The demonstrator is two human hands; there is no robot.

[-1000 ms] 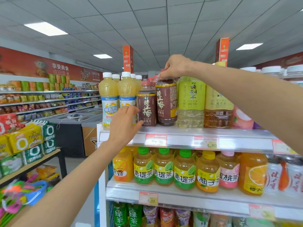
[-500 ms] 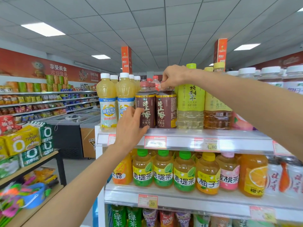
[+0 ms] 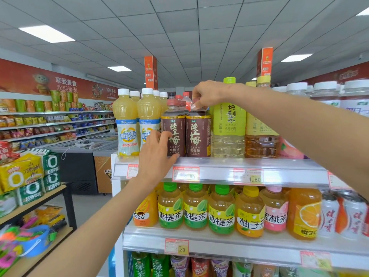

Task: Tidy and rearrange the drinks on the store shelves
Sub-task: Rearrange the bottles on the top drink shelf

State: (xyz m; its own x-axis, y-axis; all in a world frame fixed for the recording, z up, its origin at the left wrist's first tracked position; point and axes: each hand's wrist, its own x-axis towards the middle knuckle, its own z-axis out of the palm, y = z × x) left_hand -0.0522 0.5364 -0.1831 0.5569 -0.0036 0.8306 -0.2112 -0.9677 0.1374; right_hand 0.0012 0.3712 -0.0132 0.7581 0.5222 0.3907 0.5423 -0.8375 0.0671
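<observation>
**Both hands on the two brown bottles, top shelf**

The right hand (image 3: pixel 209 93) reaches in from the right. Its fingertips are bunched downward and pinch the cap (image 3: pixel 193 105) of the right brown bottle (image 3: pixel 198 136). The left hand (image 3: pixel 157 156) comes up from below and holds the lower part of the left brown bottle (image 3: pixel 175 124). Its fingers curl onto the label and its thumb lies along the base, at the shelf's lip.

Both bottles stand upright at the front edge of the top shelf (image 3: pixel 219 169), side by side and touching or nearly so. A yellow juice bottle (image 3: pixel 148 116) stands just beside the left one, partly behind the left hand. A green-label bottle (image 3: pixel 228 124) stands against the right one. The row is packed tight, with no side gap showing at either brown bottle. More red-capped bottles (image 3: pixel 186 95) stand close behind them. Above the caps there is open air up to the ceiling, and in front of the shelf's price strip (image 3: pixel 249 176) there is open aisle.
</observation>
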